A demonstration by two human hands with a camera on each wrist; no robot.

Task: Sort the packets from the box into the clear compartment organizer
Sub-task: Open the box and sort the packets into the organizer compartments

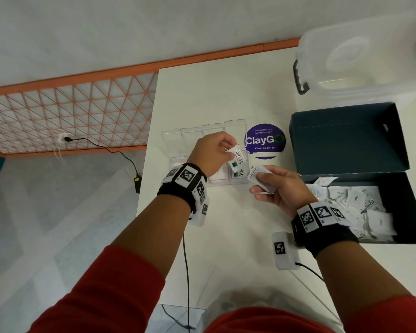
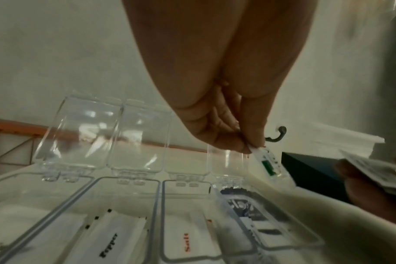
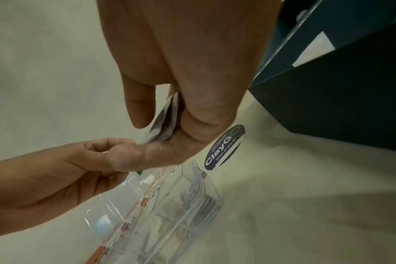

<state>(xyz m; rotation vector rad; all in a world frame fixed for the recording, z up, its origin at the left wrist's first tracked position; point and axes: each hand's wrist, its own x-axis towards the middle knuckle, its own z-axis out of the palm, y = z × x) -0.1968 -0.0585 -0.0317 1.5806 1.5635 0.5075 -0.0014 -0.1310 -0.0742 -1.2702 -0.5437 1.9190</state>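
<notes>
My left hand [image 1: 216,150] pinches a white and green Stevia packet [image 1: 237,159] by its top edge, hanging it over the rightmost compartment of the clear organizer [image 1: 178,140]. The left wrist view shows that packet [image 2: 268,163] dangling from thumb and finger above compartments with Pepper [image 2: 109,244] and Salt [image 2: 187,243] packets. My right hand [image 1: 276,188] grips a small stack of packets [image 1: 259,177] just right of the organizer; in the right wrist view the stack [image 3: 164,119] sits between thumb and fingers. The dark box [image 1: 394,188] at the right holds several loose packets [image 1: 360,203].
The box's raised dark lid [image 1: 346,135] stands behind it. A purple ClayGo sticker [image 1: 264,140] lies between organizer and box. A clear plastic bin [image 1: 360,56] sits at the table's far right. The table's left edge [image 1: 151,131] runs close to the organizer.
</notes>
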